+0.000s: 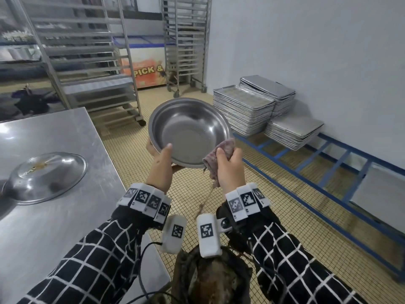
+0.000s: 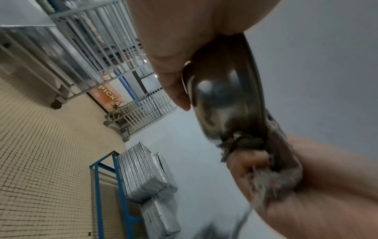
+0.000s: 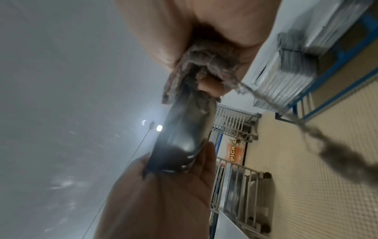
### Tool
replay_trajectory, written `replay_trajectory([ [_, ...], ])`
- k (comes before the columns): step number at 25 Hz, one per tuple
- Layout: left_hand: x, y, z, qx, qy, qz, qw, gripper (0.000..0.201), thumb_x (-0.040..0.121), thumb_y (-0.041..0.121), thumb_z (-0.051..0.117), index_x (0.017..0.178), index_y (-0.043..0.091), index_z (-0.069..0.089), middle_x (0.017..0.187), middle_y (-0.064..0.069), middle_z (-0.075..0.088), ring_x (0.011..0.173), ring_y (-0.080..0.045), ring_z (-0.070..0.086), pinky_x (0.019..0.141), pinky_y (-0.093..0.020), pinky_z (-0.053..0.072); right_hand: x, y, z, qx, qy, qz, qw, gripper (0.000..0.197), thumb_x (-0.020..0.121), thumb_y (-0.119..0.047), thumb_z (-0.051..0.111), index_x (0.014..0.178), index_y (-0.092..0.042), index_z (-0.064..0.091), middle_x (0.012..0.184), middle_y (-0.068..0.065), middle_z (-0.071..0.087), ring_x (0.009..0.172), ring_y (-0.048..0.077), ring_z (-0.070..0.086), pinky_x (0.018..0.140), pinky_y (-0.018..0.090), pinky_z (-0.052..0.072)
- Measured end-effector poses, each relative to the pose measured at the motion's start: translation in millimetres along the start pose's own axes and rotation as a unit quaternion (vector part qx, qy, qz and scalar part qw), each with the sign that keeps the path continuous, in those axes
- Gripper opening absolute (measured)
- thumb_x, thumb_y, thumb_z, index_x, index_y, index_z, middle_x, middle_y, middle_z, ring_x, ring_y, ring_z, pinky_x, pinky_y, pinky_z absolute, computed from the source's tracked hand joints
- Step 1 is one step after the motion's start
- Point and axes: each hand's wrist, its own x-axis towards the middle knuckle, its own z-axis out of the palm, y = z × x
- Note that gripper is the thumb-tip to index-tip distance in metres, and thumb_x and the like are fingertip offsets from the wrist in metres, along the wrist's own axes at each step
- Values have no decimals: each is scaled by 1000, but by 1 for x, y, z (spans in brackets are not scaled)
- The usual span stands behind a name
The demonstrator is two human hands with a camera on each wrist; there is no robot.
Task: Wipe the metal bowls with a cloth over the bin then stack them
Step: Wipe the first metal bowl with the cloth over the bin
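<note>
Left hand [image 1: 158, 166] is gripping a round shiny metal bowl [image 1: 188, 132] by its rim, tilting it w/ inside facing the person; right hand [image 1: 230, 170] is pinching a frayed greyish-purple cloth [image 1: 219, 150] over the opposite rim, prob. wiping. Second upturned metal bowl [image 1: 45, 177] is waiting on the steel surface [image 1: 65, 132].

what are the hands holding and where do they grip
Left hand grips the bowl by its near rim; right hand clutches the bunched cloth against the rim.

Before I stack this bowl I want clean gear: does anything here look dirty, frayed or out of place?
Yes. The cloth in the right hand is frayed, trailing a long loose thread. The upturned bowl on the steel table carries brownish smears on its base. The held bowl looks undamaged.
</note>
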Motion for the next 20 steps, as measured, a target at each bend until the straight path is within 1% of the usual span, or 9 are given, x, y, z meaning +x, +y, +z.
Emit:
replay_trajectory([
  [4,-3,8,-5,-5,-35,5,999,65,93,19,53,144,22,13,132,-9,43,104,-25,62,79,-42,59,13,-4,-13,-39,11,-24,999,15,97,-20,46,109,-10,48,88,3,59,64,9,60,44,13,43],
  [7,6,25,-28,-63,-107,21,992,60,89,41,55,140,16,34,131,-18,48,105,-30,59,80,-47,55,22,-15,-33,-85,-61,-64,992,12,98,-20,47,105,-12,53,84,1,61,56,-1,61,45,10,44],
  [9,6,37,-36,-25,-155,34,987,47,93,43,43,128,13,52,112,-13,62,95,-25,62,80,-42,53,28,-21,-41,-128,-116,-93,980,10,98,-22,50,104,-16,56,92,2,64,71,5,66,53,12,48],
  [12,0,42,-36,-2,-115,-3,993,36,85,41,46,102,14,63,79,-1,68,74,-18,63,76,-39,48,30,-18,-41,-138,-132,-111,975,14,98,-26,49,108,-18,55,98,0,64,85,11,66,63,17,53],
  [15,-4,35,-27,50,-39,18,998,28,88,40,45,93,17,62,82,0,65,86,-21,62,86,-41,47,21,-6,-34,-104,-98,-96,985,17,101,-31,41,111,-22,52,94,-6,63,83,7,64,61,16,51],
  [16,-5,33,-23,69,-12,30,997,24,92,36,46,94,17,60,85,2,61,94,-16,62,89,-34,48,17,1,-31,-87,-99,-76,988,19,101,-33,38,111,-24,51,93,-7,62,83,7,64,61,16,50],
  [17,-7,32,-19,99,6,56,994,19,96,29,46,99,14,57,88,6,56,96,1,61,88,-20,48,14,9,-28,-83,-109,-55,989,21,102,-35,36,111,-24,51,93,-7,62,83,7,63,62,17,49],
  [18,-9,33,-17,138,5,88,987,15,99,20,42,109,13,51,91,10,51,89,18,55,78,-5,45,10,18,-25,-95,-122,-37,987,24,102,-37,34,110,-23,52,94,-7,63,85,7,62,66,19,49],
  [20,-7,32,-16,156,4,138,978,32,101,9,31,132,14,37,101,14,48,80,25,50,66,2,40,3,37,-21,-141,-142,-22,980,27,101,-38,38,105,-20,58,97,-6,64,88,6,61,76,25,52],
])
